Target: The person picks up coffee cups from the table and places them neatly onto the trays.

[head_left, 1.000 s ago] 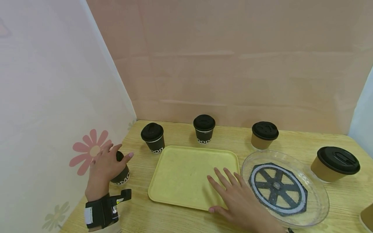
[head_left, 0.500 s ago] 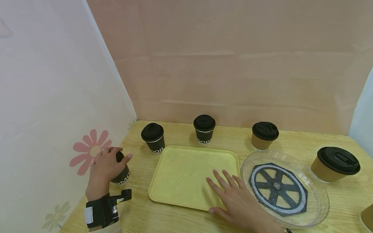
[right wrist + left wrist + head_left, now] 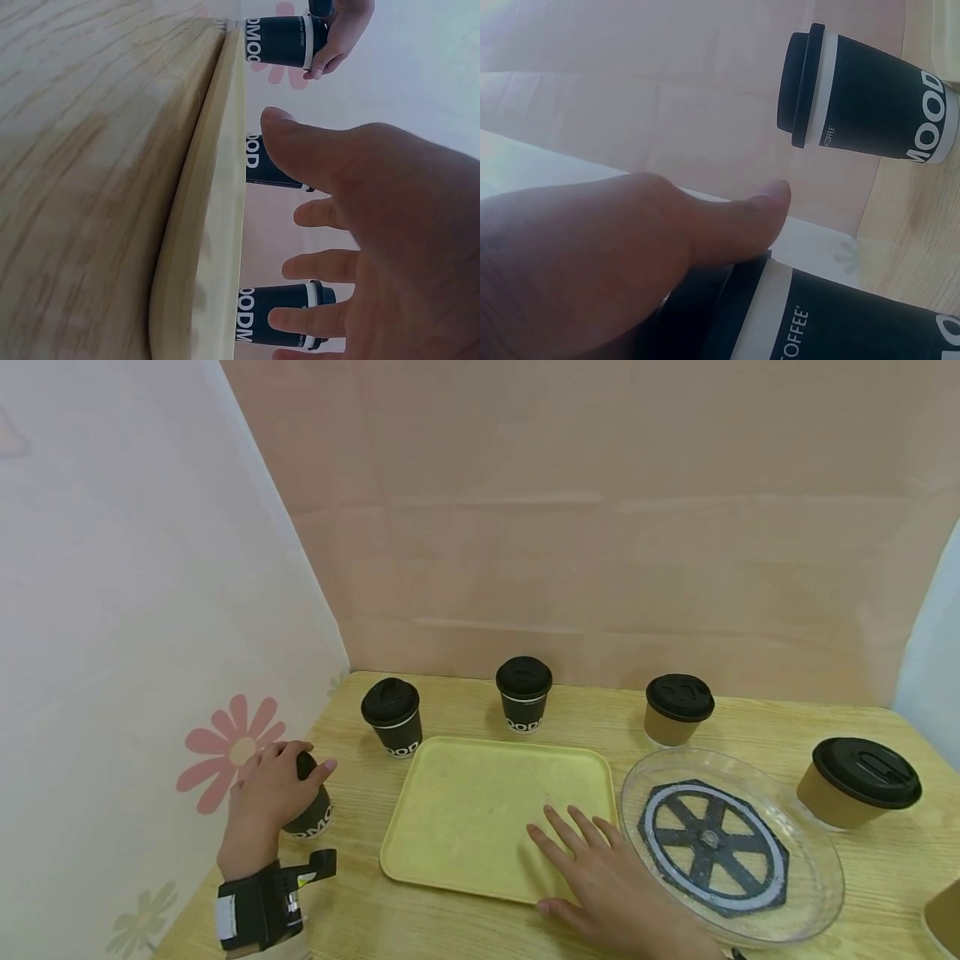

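Observation:
At the left side of the table, my left hand (image 3: 272, 789) holds a black paper coffee cup (image 3: 313, 814) from above by its lid. The thumb lies along the lid's near side in the left wrist view; the other fingers pass behind the cup and are partly hidden. White lettering runs round the cup, which stands upright. My right hand (image 3: 600, 885) is spread, fingers apart, over the near right corner of a yellow tray (image 3: 487, 810). Nothing is in it, and in the right wrist view it hangs above the tray's rim.
Two more black lidded cups, a left one (image 3: 393, 718) and a middle one (image 3: 523, 693), stand behind the tray. To the right are brown cups with black lids, one small (image 3: 677, 710) and one wide (image 3: 855, 785). A clear round dish (image 3: 821, 860) lies beside the tray.
My left hand's fingers have come down and closed in on the cup's lid. The right hand has sunk slightly toward me, still spread.

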`<state>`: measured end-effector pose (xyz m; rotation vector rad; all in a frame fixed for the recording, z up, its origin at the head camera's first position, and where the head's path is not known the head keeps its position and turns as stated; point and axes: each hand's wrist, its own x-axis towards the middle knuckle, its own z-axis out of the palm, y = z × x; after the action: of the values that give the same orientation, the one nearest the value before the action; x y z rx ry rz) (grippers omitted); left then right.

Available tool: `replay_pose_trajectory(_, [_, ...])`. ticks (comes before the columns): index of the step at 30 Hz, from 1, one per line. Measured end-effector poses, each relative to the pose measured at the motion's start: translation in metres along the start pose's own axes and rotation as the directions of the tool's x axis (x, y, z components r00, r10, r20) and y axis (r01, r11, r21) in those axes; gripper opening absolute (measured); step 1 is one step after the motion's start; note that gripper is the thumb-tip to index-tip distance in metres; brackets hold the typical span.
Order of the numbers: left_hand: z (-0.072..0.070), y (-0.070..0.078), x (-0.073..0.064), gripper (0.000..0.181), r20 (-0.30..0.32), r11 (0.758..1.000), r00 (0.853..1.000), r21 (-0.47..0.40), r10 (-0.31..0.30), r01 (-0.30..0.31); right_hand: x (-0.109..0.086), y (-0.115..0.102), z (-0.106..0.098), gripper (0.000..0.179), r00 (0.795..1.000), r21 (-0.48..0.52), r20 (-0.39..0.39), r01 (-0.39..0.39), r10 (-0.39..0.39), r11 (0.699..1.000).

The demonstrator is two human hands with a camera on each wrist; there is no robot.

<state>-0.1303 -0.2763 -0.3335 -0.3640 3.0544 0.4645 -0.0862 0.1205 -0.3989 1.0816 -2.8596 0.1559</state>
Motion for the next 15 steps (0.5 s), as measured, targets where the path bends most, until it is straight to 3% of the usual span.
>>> replay_pose_trajectory(15, [0.0013, -0.0012, 0.0025, 0.066, 0.013, 1.000, 1.000, 0.003, -0.006, 0.006, 0.0037, -0.0017, 0.0017, 0.068, 0.995, 0.045, 0.095, -0.019, 0.015, 0.999])
